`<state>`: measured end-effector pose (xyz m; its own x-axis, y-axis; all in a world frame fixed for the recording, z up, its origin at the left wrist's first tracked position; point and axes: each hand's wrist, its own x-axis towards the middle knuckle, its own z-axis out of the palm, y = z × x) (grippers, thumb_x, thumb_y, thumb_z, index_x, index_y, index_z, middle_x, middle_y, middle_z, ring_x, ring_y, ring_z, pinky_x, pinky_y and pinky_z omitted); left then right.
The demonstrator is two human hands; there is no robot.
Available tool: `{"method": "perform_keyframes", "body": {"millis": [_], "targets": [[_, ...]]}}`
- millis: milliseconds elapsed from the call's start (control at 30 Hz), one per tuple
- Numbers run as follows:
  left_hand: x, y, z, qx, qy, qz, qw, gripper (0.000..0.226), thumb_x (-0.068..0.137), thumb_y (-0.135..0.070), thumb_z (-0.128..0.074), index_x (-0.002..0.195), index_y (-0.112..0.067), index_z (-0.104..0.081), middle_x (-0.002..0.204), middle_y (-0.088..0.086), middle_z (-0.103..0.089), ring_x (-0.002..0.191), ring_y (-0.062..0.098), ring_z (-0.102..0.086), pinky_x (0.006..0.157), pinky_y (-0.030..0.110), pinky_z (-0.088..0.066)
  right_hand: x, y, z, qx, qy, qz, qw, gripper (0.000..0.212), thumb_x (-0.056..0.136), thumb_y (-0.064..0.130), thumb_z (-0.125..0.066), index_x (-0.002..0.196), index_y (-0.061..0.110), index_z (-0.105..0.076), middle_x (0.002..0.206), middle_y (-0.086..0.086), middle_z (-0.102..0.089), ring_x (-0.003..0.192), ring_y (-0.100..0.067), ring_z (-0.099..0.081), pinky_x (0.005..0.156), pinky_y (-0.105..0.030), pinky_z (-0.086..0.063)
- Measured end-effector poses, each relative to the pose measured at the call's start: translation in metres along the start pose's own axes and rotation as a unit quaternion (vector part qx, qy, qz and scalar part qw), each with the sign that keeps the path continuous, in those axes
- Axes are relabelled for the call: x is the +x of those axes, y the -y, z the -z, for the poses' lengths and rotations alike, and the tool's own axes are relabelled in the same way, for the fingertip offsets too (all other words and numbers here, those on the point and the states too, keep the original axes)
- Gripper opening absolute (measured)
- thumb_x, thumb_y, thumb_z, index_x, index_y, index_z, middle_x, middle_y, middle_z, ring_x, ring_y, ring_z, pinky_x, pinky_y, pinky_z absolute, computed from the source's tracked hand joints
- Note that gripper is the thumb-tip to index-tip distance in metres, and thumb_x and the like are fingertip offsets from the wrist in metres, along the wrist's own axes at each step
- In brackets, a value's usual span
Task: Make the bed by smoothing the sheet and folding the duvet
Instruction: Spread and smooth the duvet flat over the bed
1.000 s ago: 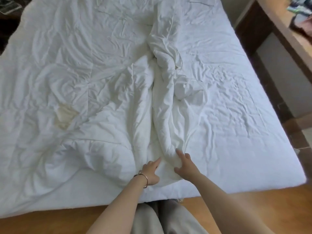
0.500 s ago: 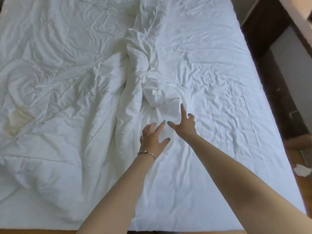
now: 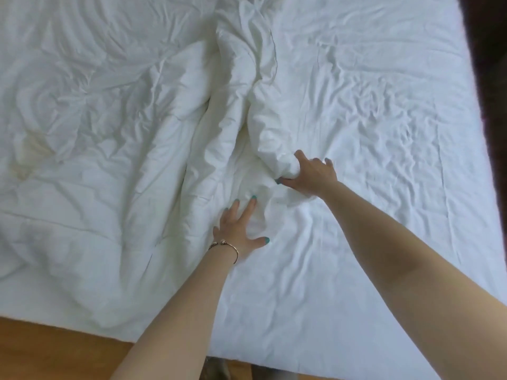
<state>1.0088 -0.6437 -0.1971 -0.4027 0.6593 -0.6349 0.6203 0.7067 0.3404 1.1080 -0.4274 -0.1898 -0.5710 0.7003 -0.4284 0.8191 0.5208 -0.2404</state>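
Now both bare arms reach forward over the bed, which fills almost the whole view. The white duvet lies crumpled on the left half, and its edge is bunched into a thick, twisted roll that runs down the middle of the bed. The white sheet is uncovered on the right half and has many small wrinkles.

The right hand is at the lower end of this roll. Its fingers curl around the bunched end of the duvet and the thumb comes under it, so the hand is closed on the cloth. The left hand lies flat just below and to the left, with the fingers spread wide and pressing on the duvet fabric; it grips nothing. The nails are painted green, and a thin bracelet sits on the left wrist.

At the bottom left a strip of wooden floor shows beside the edge of the bed.
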Motion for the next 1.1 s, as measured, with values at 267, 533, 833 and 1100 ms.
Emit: {"method": "perform_keyframes", "body": {"millis": [267, 533, 833, 1100], "targets": [[-0.051, -0.024, 0.001, -0.07, -0.019, -0.047, 0.996, 0.093, 0.078, -0.062, -0.063, 0.145, -0.055, 0.001, 0.145, -0.007, -0.023, 0.134, 0.028, -0.021, 0.109, 0.052, -0.028, -0.172, -0.043, -0.005, 0.402, -0.036, -0.099, 0.91, 0.095, 0.074, 0.051, -0.073, 0.138, 0.06, -0.003, 0.139, 0.017, -0.041, 0.111, -0.02, -0.054, 0.094, -0.041, -0.047], [-0.124, -0.095, -0.04, 0.039, 0.054, -0.179, 0.982, 0.089, 0.077, -0.06, -0.063, 0.145, -0.056, -0.005, 0.157, -0.006, -0.007, 0.143, 0.026, -0.006, 0.112, 0.062, -0.012, -0.307, -0.103, 0.001, 0.309, -0.078, -0.148, 0.936, 0.097, 0.078, 0.048, -0.074, 0.145, 0.06, -0.005, 0.148, 0.015, -0.038, 0.132, -0.02, -0.044, 0.089, -0.028, -0.037], [-0.164, -0.158, -0.126, 0.066, 0.052, -0.129, 0.988, 0.09, 0.077, -0.067, -0.058, 0.143, -0.059, 0.002, 0.159, -0.009, 0.018, 0.146, 0.033, 0.012, 0.111, 0.066, -0.004, -0.363, -0.199, -0.022, 0.161, -0.043, -0.223, 0.96, 0.092, 0.072, 0.07, -0.061, 0.135, 0.068, 0.006, 0.117, -0.003, -0.058, 0.097, -0.025, -0.061, 0.078, -0.041, -0.053], [-0.184, -0.293, -0.243, 0.152, 0.075, -0.125, 0.978, 0.088, 0.075, -0.08, -0.045, 0.141, -0.061, 0.012, 0.156, -0.009, 0.029, 0.143, 0.032, 0.026, 0.106, 0.072, 0.0, -0.431, -0.377, -0.002, 0.103, -0.038, -0.265, 0.958, 0.085, 0.076, 0.07, -0.054, 0.136, 0.066, 0.006, 0.103, 0.002, -0.058, 0.078, -0.019, -0.061, 0.066, -0.037, -0.057]]}}
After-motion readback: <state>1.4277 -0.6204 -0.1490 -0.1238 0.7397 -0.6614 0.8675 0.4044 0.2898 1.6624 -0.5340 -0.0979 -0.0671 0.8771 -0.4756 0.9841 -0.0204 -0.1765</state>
